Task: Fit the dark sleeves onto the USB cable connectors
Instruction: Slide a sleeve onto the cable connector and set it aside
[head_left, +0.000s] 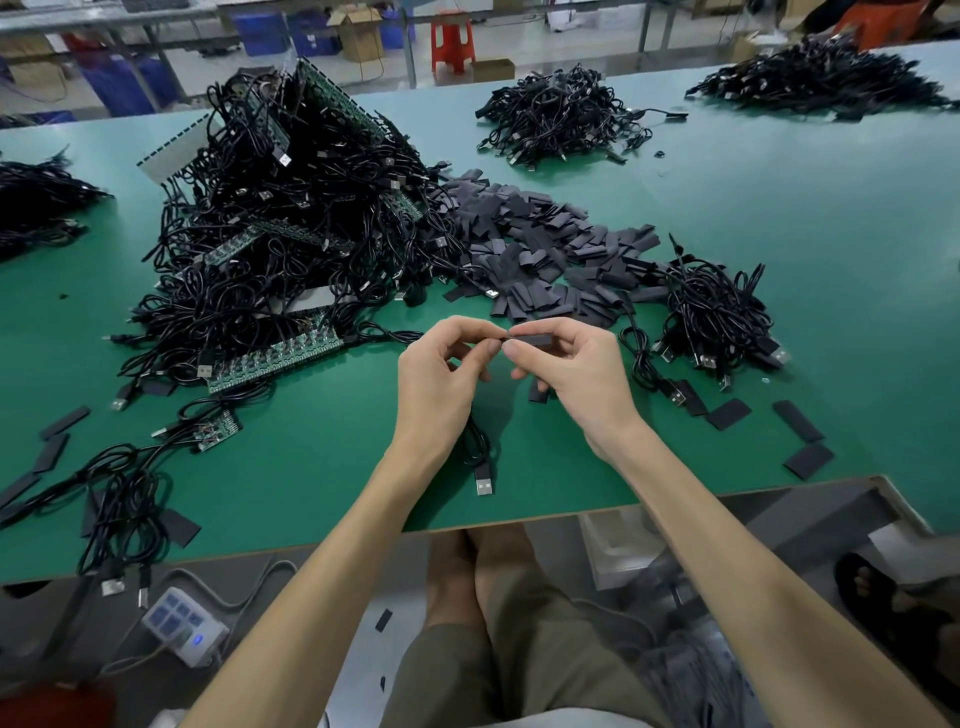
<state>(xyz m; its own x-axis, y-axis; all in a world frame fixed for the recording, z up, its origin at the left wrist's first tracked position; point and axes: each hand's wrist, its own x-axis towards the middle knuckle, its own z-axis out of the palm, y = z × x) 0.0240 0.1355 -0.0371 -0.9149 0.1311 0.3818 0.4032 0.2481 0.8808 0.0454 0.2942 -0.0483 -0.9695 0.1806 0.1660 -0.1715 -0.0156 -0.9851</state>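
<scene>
At a green table (322, 483) we see the left hand (441, 376) and the right hand (576, 374) meet fingertip to fingertip. The left curls thumb and forefinger around one end of a black cable (478, 441). The right pinches a dark sleeve (531, 340) between thumb and forefinger, its other fingers loosely bent. The sleeve lies level, long axis running left to right, its open end facing the left hand's fingertips. We cannot tell whether the cable's end has entered it. The cable drops below the left wrist, and its USB plug (484, 487) lies flat on the table, pointing toward the person.

Just beyond the hands spreads a heap of sleeves (545, 244). Beyond and left of the left hand rises a big tangle of cables (291, 234) threaded with green boards (275, 358). Right of the right hand sits a smaller bundle (717, 312), with loose sleeves (797, 421) nearer the person.

Far beyond the hands, off the table, stand an open cardboard box (358, 34) and blue bins (260, 31); we cannot make out their contents. Below the left forearm, a power strip (184, 631) rests on the floor.
</scene>
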